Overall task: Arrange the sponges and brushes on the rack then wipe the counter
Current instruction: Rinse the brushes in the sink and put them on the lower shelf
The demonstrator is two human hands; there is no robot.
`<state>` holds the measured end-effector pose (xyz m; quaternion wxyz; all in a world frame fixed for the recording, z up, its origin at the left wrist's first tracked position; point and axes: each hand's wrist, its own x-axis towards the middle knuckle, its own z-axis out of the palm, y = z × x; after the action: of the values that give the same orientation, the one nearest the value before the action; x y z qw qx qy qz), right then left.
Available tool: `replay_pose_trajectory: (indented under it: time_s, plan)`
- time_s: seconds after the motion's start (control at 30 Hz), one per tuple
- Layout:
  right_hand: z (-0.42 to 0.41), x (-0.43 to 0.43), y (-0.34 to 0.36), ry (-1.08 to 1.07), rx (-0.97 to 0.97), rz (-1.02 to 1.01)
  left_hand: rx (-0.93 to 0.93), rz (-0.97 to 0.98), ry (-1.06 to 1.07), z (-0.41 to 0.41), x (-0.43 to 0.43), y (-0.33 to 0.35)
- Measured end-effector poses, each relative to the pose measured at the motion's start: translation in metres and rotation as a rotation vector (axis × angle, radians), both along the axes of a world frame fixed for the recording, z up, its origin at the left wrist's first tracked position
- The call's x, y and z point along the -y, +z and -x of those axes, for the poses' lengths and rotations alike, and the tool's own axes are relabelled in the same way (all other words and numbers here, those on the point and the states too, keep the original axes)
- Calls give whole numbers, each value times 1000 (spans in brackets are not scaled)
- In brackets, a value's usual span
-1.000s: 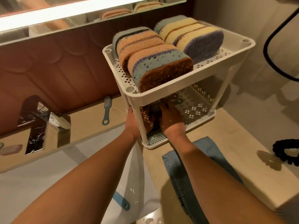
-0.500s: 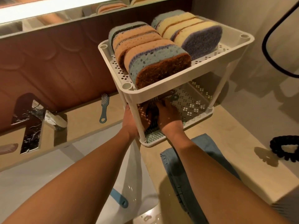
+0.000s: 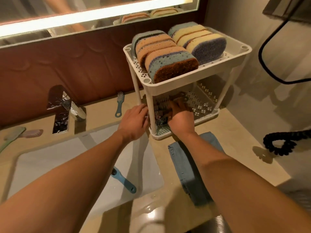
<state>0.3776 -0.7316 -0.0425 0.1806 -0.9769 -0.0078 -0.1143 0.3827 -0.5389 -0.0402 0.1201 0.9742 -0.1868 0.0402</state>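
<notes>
A white two-tier rack [image 3: 235, 58] stands on the beige counter [image 3: 239, 142]. Its top tier holds two rows of sponges [image 3: 170, 56] standing on edge. On the bottom tier lie several brushes [image 3: 161, 109]. My right hand [image 3: 180, 116] reaches into that tier from the front and rests on the brushes. My left hand [image 3: 134, 120] is at the rack's front-left leg, fingers curled toward the same brushes. A blue brush [image 3: 119, 104] lies on the ledge by the wall. Another blue brush [image 3: 123, 181] lies in the sink [image 3: 50, 158]. A folded blue cloth [image 3: 190, 172] lies in front of the rack.
A chrome faucet [image 3: 74, 108] stands left of the rack. A green and a pink brush [image 3: 21, 134] lie at the far left of the ledge. A black coiled cord [image 3: 281, 143] rests on the counter at right. A mirror with a light strip [image 3: 84, 15] runs above.
The view has pulled back and tilted down, showing more of the sink and counter. Both hands stay at the brushes on the bottom tier, with only small shifts.
</notes>
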Motion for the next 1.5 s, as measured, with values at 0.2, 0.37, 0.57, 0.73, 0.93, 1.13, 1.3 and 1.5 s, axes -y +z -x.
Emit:
replay_pose_trajectory:
  time_s: [0.2,0.37,0.57,0.73,0.93,1.13,1.3,1.5]
  plan:
    - [43,-15,30,3,-26,38,15,-107,76,60,-32,9]
    - [74,-44,33,75,12,15,-11,-102,158,97,-56,26]
    - [109,-70,29,-45,-1,12,-32,-120,207,139,-90,26]
    - [134,-97,33,33,-15,82,-11,-122,248,166,-109,22]
    - [151,-152,49,273,25,112,27,-138,273,196,-143,30]
    - [171,-220,44,411,33,91,9,-147,401,243,-203,30]
    - [203,-292,33,569,25,62,-32,-163,559,290,-260,24]
    - [239,-365,27,767,-4,105,-92,-140,745,346,-330,25]
